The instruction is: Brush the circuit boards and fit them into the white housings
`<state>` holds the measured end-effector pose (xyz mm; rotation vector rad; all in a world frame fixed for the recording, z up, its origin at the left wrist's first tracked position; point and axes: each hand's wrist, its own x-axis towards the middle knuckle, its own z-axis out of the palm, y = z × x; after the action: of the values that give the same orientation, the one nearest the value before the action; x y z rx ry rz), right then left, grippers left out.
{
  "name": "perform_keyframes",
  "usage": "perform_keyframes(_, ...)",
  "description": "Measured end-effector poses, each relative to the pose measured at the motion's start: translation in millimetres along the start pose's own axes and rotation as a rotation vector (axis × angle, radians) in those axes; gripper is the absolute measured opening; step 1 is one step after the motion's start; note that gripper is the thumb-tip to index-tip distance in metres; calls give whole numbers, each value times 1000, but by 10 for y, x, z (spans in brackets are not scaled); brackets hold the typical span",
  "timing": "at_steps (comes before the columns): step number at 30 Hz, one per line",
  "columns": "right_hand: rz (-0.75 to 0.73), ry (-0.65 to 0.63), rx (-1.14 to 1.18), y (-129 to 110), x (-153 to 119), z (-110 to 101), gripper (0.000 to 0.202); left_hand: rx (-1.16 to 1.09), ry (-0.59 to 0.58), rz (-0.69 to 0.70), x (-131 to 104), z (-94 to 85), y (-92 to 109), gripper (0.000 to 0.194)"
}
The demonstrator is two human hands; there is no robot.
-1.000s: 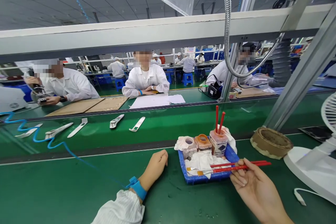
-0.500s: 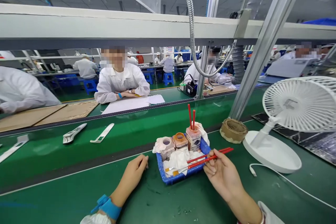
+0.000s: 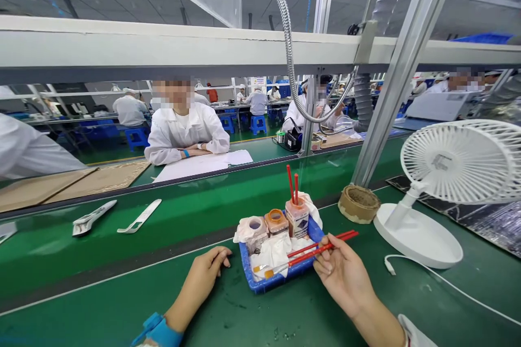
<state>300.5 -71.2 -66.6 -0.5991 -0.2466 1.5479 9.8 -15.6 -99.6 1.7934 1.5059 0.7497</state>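
My right hand (image 3: 345, 276) pinches the handles of two red brushes (image 3: 311, 254) between thumb and fingers. Their flat bristle ends rest over white tissue (image 3: 275, 249) in a small blue tray (image 3: 266, 283). Curled closed and with nothing visible in it, my left hand (image 3: 205, 276) rests on the green bench, left of the tray. An open orange-rimmed bottle (image 3: 275, 221) stands in the tray between a tissue-wrapped jar (image 3: 255, 226) and a taller bottle (image 3: 298, 218). Two more red sticks (image 3: 293, 184) stand upright in the taller bottle.
A tape roll (image 3: 359, 205) and a white fan (image 3: 419, 236) with a cable stand at the right. White pieces (image 3: 140, 217) lie on the green belt (image 3: 183, 206) beyond the bench. A person (image 3: 185, 133) sits opposite.
The white pieces on the belt have shifted left. The camera view has tilted slightly. My left hand's fingers are a little more curled, and my right hand keeps its hold on the brushes.
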Motion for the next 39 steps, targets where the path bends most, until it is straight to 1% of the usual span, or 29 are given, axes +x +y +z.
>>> perform_keyframes(4,-18,-13,-12,-6,-23,17,15,60,-31,-7,-6,2,23,43)
perform_keyframes(9,-1,-3,-11,-14,-12,-3,14,138,-40,53,-22,4,87,40)
perform_keyframes(12,7,-7,-5,-17,-1,-21,14,116,-39,69,-22,8,74,37)
perform_keyframes(18,17,-8,9,-15,24,-35,15,9,-39,57,-6,19,14,36)
perform_keyframes(24,-2,-3,14,-15,10,-33,15,53,-63,65,-9,14,19,36)
perform_keyframes(31,9,21,14,-9,-9,-13,12,99,-81,78,-29,-2,43,37)
perform_keyframes(39,1,33,30,-5,28,-31,14,32,-37,53,21,34,-81,39)
